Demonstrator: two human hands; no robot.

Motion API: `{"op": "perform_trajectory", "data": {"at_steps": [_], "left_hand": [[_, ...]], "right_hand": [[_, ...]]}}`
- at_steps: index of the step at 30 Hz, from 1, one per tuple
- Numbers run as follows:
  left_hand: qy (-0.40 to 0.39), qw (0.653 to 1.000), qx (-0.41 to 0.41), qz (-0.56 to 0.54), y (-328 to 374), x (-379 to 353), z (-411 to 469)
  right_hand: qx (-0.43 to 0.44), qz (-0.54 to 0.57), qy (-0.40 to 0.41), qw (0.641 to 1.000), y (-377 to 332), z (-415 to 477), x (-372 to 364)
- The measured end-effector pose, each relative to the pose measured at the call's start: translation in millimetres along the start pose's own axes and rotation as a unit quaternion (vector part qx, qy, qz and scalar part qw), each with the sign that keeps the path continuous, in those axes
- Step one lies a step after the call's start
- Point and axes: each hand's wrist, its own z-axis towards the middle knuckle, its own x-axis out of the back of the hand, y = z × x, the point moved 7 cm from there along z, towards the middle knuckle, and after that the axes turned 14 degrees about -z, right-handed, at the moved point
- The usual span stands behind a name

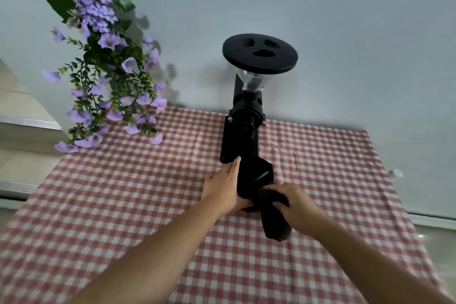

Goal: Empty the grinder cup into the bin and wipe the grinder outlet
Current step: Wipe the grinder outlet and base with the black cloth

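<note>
one head view, looking down on a table (103, 217) covered by a red-and-white checked cloth (320, 192). one black grinder (243, 116) stands upright at the far edge of the cloth, close to the grey wall; it has a wide round black lid (259, 54) with three dark recesses, over a clear funnel-shaped hopper (251, 81). the foot of the grinder and its outlet are hidden behind the hands and the dark things they carry, so the outlet cannot be made out.

two bare hands, both forearms entering from the lower edge. the left hand (223, 189) lies with fingers stretched and only slightly curled along the left side of one black cup (255, 176), which sits just in front of the grinder's base; the fingertips reach the base. whether this hand grips the cup or merely steadies it cannot be told, since its palm side is hidden. the right hand (294, 207) is clenched around one dark, limp, cloth-like thing (275, 223), the lower end of which hangs out below the fist toward the table and is blurred; its upper end meets the cup, and black on black hides the border between the two.

one spray of purple flowers (103, 66) with green leaves leans over the far left corner of the cloth; its top is blurred. one small white object (395, 173) at the right edge of the table is too small to identify.
</note>
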Motion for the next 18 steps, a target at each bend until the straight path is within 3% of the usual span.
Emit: {"op": "perform_trajectory", "data": {"at_steps": [2,5,7,11,14,18], "left_hand": [[-0.013,1.0,0.015,-0.015,2,-1,1],[-0.014,0.999,0.022,-0.019,0,-1,5],[-0.022,1.0,0.014,-0.005,-2,1,11],[-0.076,0.997,0.005,0.017,-6,8,21],[-0.097,0.993,0.005,0.062,0,10,22],[-0.046,0.992,0.012,0.116,18,-5,16]], "right_hand": [[0.011,0.01,0.055,0.998,5,9,23],[-0.086,0.097,0.182,0.975,24,11,40],[-0.136,0.118,0.161,0.97,32,4,17],[-0.063,0.063,-0.03,0.996,9,-28,-53],[-0.087,0.136,0.006,0.987,15,-32,-43],[-0.156,0.298,0.115,0.935,39,-28,-9]]}}
